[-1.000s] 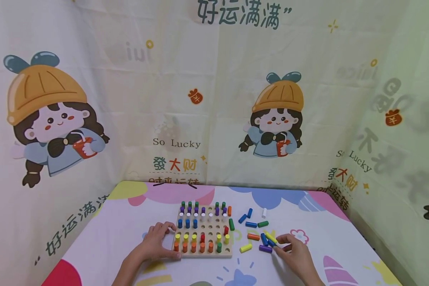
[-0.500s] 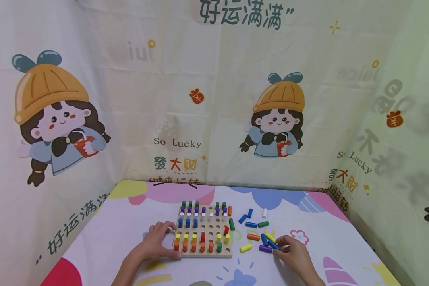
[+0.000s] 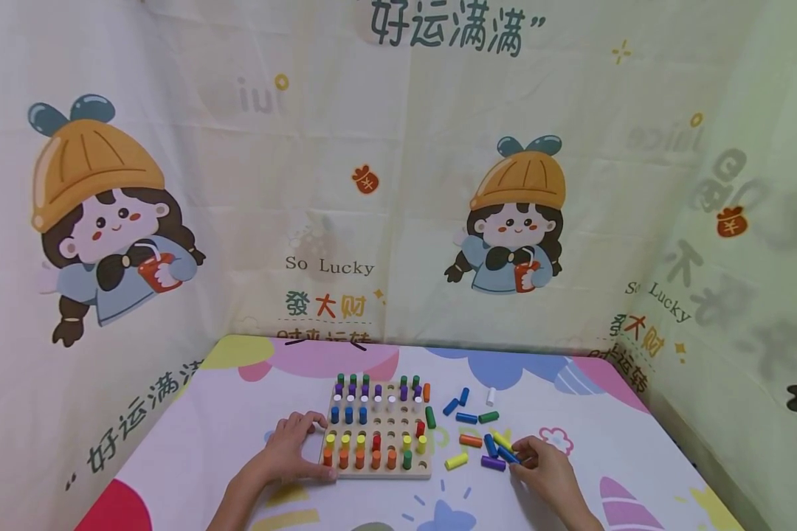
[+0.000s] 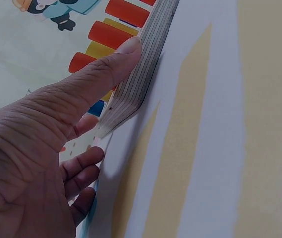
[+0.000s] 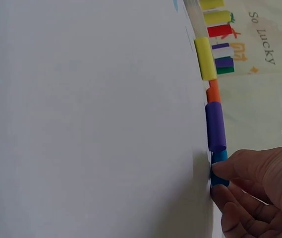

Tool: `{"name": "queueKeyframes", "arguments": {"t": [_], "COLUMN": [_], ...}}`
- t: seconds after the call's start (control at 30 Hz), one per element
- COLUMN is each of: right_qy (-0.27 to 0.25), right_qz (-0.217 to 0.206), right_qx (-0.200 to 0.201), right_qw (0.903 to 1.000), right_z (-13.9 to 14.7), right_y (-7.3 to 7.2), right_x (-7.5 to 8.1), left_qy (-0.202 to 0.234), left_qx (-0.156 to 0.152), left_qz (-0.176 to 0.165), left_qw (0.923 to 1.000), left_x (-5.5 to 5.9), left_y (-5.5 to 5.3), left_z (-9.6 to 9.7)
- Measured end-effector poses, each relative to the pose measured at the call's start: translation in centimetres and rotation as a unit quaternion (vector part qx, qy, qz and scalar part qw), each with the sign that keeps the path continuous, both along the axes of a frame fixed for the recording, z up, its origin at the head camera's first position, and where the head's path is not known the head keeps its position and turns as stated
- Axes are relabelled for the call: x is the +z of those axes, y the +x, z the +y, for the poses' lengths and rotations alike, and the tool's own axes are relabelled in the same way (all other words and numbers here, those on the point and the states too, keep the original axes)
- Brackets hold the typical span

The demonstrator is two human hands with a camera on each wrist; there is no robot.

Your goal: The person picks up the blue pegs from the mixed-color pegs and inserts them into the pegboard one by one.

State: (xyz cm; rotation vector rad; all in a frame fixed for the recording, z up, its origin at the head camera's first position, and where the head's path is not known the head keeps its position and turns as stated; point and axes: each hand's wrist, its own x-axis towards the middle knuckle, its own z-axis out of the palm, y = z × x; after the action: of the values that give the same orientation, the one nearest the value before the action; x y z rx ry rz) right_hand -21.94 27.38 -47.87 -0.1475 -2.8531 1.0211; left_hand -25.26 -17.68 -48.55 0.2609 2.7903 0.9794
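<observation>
A wooden pegboard (image 3: 412, 470) with rows of coloured upright pegs stands left of centre on the table. My left hand (image 3: 288, 448) grips its near left corner, thumb on the front edge and index finger at the left side. In the left wrist view the thumb (image 4: 108, 69) presses the board's edge beside red and yellow pegs, while the other fingers curl beside it. My right hand (image 3: 548, 470) pinches the end of a blue peg (image 3: 508, 453) lying on the table. The right wrist view has thumb and fingertips on that blue peg (image 5: 220, 177), behind a purple peg (image 5: 216, 127).
Around the held peg lie a purple peg (image 3: 494, 462), a yellow peg (image 3: 502, 441), another blue peg (image 3: 491, 445) and an orange peg (image 3: 470, 440). Several more loose pegs lie farther back, including a white one (image 3: 491, 396). Printed cloth walls (image 3: 412, 310) enclose the table.
My right hand has shifted slightly at the blue peg, of which more now shows. The left hand stays on the pegboard. The head view has tilted a little.
</observation>
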Motion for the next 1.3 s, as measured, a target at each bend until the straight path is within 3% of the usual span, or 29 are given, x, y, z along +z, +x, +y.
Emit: {"name": "queueKeyframes", "arguments": {"t": [0.43,0.77,1.3], "right_qy": [-0.018,-0.057,-0.086], "right_qz": [0.038,0.032,0.035], "right_qx": [-0.012,-0.027,-0.005], "right_qw": [0.999,0.9975,0.9956], "right_z": [0.0,-1.3,-4.1], "right_y": [1.1,1.8,1.5], "right_x": [0.5,1.0,2.0], "left_qy": [0.01,0.006,0.007], "left_qx": [-0.006,-0.008,-0.002], "left_qz": [0.005,0.009,0.002], "left_qw": [0.9999,0.9999,1.0], "left_x": [-0.2,0.0,0.3], "left_y": [0.3,0.2,0.3], "left_z": [-0.1,-0.1,0.0]}}
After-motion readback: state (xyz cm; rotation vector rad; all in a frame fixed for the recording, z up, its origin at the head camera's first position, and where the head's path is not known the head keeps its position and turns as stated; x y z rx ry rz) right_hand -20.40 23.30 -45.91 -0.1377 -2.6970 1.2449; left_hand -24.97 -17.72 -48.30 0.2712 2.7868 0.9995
